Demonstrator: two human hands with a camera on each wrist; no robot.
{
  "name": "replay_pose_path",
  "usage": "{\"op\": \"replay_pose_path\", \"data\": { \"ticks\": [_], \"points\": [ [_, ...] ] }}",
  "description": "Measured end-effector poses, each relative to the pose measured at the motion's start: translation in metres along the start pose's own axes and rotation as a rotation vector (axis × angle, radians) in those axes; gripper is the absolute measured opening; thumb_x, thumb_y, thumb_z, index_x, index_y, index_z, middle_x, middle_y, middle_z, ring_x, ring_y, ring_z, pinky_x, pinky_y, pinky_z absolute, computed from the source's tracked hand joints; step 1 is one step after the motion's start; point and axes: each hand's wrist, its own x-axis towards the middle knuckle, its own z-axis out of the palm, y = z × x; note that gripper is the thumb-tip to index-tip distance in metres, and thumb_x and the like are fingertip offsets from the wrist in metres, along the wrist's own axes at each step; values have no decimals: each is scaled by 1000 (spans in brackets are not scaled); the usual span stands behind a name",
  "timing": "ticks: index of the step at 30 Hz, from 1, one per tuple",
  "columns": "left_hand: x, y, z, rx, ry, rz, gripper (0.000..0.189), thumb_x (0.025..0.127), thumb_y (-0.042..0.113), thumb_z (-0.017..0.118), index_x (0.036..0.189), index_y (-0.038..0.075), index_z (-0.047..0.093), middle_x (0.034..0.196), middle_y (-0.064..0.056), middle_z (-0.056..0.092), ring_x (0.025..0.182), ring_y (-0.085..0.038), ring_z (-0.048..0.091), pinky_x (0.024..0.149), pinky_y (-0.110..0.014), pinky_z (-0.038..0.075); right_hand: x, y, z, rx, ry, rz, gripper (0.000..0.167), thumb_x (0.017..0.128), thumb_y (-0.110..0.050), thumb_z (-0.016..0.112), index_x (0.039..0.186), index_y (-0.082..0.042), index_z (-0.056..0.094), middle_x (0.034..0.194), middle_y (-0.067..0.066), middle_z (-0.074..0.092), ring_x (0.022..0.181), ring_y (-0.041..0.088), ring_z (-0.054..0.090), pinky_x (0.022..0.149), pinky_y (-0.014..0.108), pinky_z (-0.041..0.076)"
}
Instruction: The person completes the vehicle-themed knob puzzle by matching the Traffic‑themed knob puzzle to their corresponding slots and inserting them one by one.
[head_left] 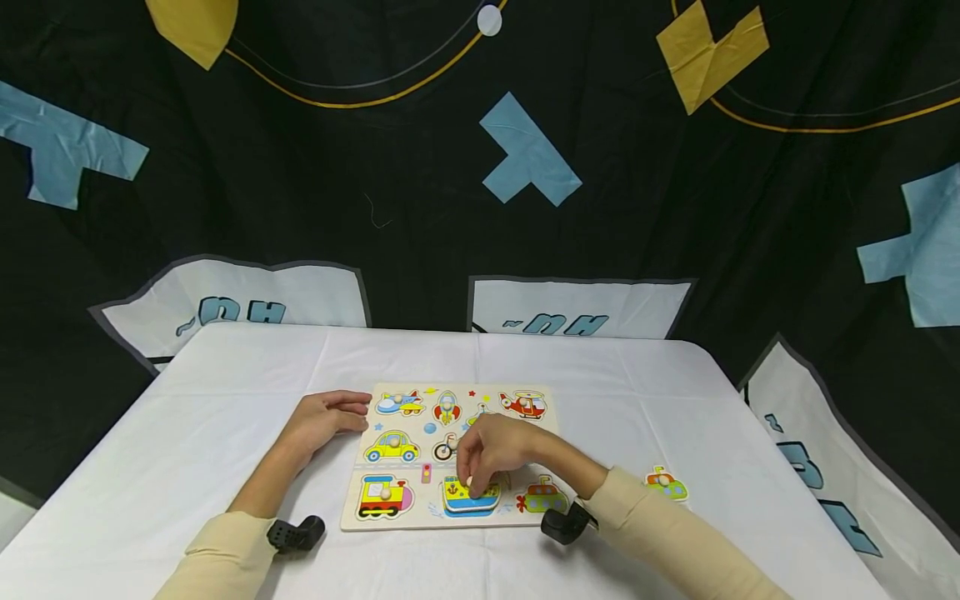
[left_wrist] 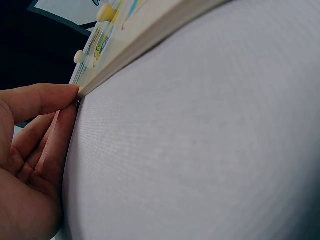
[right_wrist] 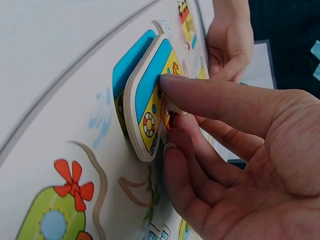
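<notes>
In the head view, a wooden puzzle board (head_left: 408, 522) lies on the white table. My right hand (head_left: 495, 454) is over its lower middle, pinching a yellow-and-blue boat puzzle piece (right_wrist: 149, 107) at its knob. The thumb lies on the piece's face. The boat piece is tilted and lifted off its matching boat picture (right_wrist: 131, 57), overlapping it only partly. At the board's left edge is my left hand (head_left: 324, 425), its fingertips touching the edge and its fingers fairly straight. The left wrist view shows thumb and fingertip right at the board's corner.
A green-and-red submarine piece (head_left: 666, 483) lies on the table, right of the board. The board's submarine picture (head_left: 543, 496) shows at lower right. Knobbed train (head_left: 385, 497) and car (head_left: 392, 447) pieces sit at left. A black patterned curtain (head_left: 420, 183) hangs behind the table.
</notes>
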Motion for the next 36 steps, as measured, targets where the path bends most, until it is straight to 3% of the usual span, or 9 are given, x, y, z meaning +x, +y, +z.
{"op": "replay_pose_path", "data": {
  "ticks": [10,22,30,36],
  "points": [
    [1,1,0,-3,-5,1,49,82,17,77,130,10,69,111,-5,75,99,-12,67,81,-21,52,0,-4,5,-7,-19,-6,15,71,-2,86,78,-11,77,63,-6,67,59,4,53,59,19,37],
    [0,1,0,19,2,-12,49,84,20,76,131,11,68,110,-2,75,104,-15,67,88,-29,52,0,-3,6,37,-36,-12,15,70,2,85,79,-7,77,61,-8,65,58,3,51,56,18,36],
    [0,1,0,24,1,-6,50,84,19,76,132,11,68,110,-3,75,104,-15,66,85,-25,51,1,1,9,50,-27,-1,17,69,2,86,77,-9,76,60,-7,65,57,4,52,54,18,37],
    [0,1,0,20,4,-6,50,84,20,76,132,11,68,111,-4,75,106,-17,67,93,-33,51,2,2,9,50,-31,1,16,70,1,86,77,-10,76,61,-6,65,57,4,51,55,19,36]
  ]
}}
